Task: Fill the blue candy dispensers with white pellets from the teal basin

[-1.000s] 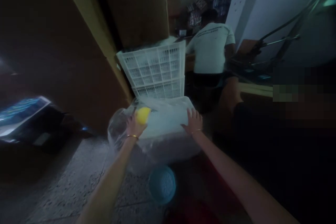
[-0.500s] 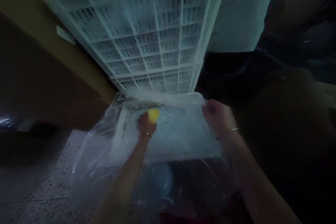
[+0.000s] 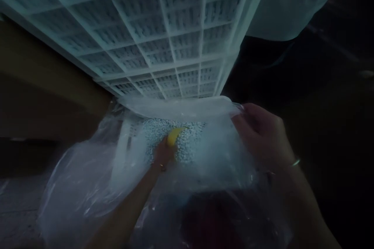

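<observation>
My left hand (image 3: 164,151) is closed on a yellow scoop-like piece (image 3: 174,136), whose curved edge sits among small pale pellets (image 3: 187,144). Around the pellets lies a clear plastic bag (image 3: 78,186), spread over a white crate (image 3: 118,159). At the right side my right hand (image 3: 260,132) pinches the gathered edge of the bag, with the fingertips partly hidden. A thin bracelet shows on each wrist. The picture is dark and somewhat blurred.
Tall white slatted crates (image 3: 163,42) stand stacked just beyond the bag. A brown cardboard box (image 3: 43,74) is on the left. A pale sack-like sheet (image 3: 289,4) hangs at upper right. Speckled floor (image 3: 20,206) shows at lower left.
My view has come closer and lower. The yellow piece in my left hand has tipped down into the pellets. My right hand keeps its hold on the bag's edge.
</observation>
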A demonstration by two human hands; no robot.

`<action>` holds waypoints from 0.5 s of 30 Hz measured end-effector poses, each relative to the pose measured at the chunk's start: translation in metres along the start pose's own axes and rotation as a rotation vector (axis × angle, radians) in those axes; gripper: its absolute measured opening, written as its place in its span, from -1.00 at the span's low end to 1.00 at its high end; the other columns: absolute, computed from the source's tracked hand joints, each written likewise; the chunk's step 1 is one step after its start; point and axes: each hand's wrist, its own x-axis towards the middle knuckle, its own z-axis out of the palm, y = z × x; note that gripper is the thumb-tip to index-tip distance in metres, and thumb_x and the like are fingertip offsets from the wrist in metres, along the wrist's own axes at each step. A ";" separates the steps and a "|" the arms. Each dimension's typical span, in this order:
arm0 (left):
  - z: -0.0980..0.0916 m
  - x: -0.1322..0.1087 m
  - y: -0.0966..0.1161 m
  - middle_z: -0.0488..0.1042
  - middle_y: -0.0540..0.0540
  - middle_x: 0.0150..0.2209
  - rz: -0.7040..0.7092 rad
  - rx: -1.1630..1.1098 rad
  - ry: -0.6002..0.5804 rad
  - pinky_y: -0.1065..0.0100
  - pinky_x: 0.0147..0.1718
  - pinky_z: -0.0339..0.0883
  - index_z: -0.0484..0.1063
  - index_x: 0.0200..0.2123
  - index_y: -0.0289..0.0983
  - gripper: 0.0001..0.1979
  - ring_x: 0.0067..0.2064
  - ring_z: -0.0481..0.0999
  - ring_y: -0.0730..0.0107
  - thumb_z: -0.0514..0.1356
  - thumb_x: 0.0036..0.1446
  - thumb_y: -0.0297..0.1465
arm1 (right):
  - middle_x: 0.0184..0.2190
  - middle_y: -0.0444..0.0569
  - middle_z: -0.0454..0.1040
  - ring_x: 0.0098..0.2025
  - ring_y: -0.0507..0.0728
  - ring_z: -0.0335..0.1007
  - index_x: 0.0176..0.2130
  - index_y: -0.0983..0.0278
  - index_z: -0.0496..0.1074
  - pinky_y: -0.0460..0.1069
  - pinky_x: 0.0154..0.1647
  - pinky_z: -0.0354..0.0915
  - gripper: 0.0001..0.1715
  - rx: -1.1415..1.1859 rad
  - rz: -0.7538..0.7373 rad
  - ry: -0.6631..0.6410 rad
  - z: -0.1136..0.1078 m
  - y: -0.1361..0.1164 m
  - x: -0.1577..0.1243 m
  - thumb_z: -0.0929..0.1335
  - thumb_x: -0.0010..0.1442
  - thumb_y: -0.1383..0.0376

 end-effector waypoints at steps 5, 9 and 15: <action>0.021 0.008 -0.032 0.43 0.01 -0.54 -0.485 -0.688 -0.298 0.31 -0.41 0.37 0.42 -0.28 -0.29 -0.72 -0.43 0.46 0.29 0.21 -0.16 -0.41 | -0.62 -0.19 0.31 -0.60 -0.03 0.17 -0.36 0.28 0.44 -0.12 -0.60 0.09 -0.78 -0.031 0.021 0.027 -0.003 0.009 0.003 0.32 0.12 0.17; 0.029 0.018 -0.036 0.47 -0.08 -0.52 -0.561 -0.774 -0.401 0.19 -0.39 0.43 0.42 -0.25 -0.35 -0.68 -0.44 0.50 0.22 0.16 -0.18 -0.41 | -0.62 -0.17 0.35 -0.60 0.01 0.25 -0.34 0.23 0.46 -0.10 -0.63 0.13 -0.77 -0.044 0.070 0.019 -0.014 0.020 0.002 0.34 0.09 0.13; 0.029 0.028 -0.024 0.53 -0.08 -0.39 -0.499 -0.929 -0.292 0.26 -0.21 0.44 0.40 -0.21 -0.36 -0.60 -0.28 0.53 0.26 0.14 -0.25 -0.51 | -0.58 -0.13 0.42 -0.60 0.05 0.30 -0.30 0.20 0.48 -0.07 -0.65 0.17 -0.75 -0.071 0.130 0.044 -0.037 0.033 -0.003 0.35 0.06 0.11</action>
